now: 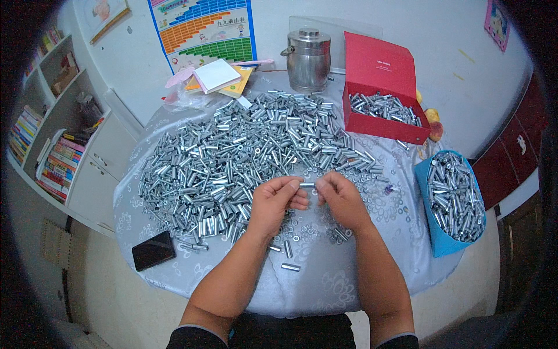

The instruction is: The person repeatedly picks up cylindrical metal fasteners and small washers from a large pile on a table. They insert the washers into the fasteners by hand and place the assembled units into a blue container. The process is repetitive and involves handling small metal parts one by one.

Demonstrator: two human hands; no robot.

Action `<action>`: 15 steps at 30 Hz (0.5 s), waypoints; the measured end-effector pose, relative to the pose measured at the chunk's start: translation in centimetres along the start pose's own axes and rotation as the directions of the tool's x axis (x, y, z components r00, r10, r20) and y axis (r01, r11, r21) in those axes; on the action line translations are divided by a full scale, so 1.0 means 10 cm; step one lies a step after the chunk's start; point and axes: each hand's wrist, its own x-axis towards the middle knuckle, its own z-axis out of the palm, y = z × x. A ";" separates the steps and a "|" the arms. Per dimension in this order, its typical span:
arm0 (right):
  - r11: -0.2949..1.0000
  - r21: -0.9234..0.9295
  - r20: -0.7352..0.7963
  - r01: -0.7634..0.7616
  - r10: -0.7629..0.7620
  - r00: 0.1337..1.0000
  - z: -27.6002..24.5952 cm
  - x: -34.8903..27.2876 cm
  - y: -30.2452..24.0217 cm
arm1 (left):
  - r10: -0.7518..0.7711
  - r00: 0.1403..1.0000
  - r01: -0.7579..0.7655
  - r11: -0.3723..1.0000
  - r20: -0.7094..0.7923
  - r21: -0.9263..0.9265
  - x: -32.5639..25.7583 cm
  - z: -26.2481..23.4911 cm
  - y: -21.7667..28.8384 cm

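Observation:
Between my two hands is a short silvery metal tube (307,185), held level above the table. My left hand (274,200) pinches its left end between thumb and fingers. At the other end, my right hand (343,200) is closed; its fingertips meet the tube, and whether they also grip a small part there is hidden. A wide heap of similar metal tubes and bolts (215,157) spreads beyond and left of my hands. Several small washers (296,230) lie scattered under and around them. One loose tube (290,267) rests nearer to me.
A red open box (386,131) holding metal pieces stands at the far right. Closer on the right is a blue bin (444,250) full of them. A steel pot (308,61), notepads (216,75) and a black phone (153,251) also sit on the cloth-covered table (325,291).

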 end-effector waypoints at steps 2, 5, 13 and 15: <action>0.986 -0.099 -0.011 -0.132 0.131 0.991 -0.06 0.00 0.01 | -0.007 1.000 0.007 1.000 0.015 0.005 -0.01 -0.02 0.01; 0.998 0.003 -0.073 0.055 -0.054 0.996 0.06 0.00 -0.02 | -0.001 1.000 0.001 1.000 -0.004 -0.013 0.00 -0.01 -0.01; 0.995 0.000 0.029 0.096 -0.096 0.995 0.00 0.02 0.06 | -0.006 1.000 0.006 1.000 0.023 -0.004 -0.01 0.00 0.02; 0.995 -0.008 0.049 0.098 -0.097 0.994 0.01 0.02 0.06 | -0.005 1.000 0.005 1.000 0.029 -0.001 -0.01 -0.01 0.01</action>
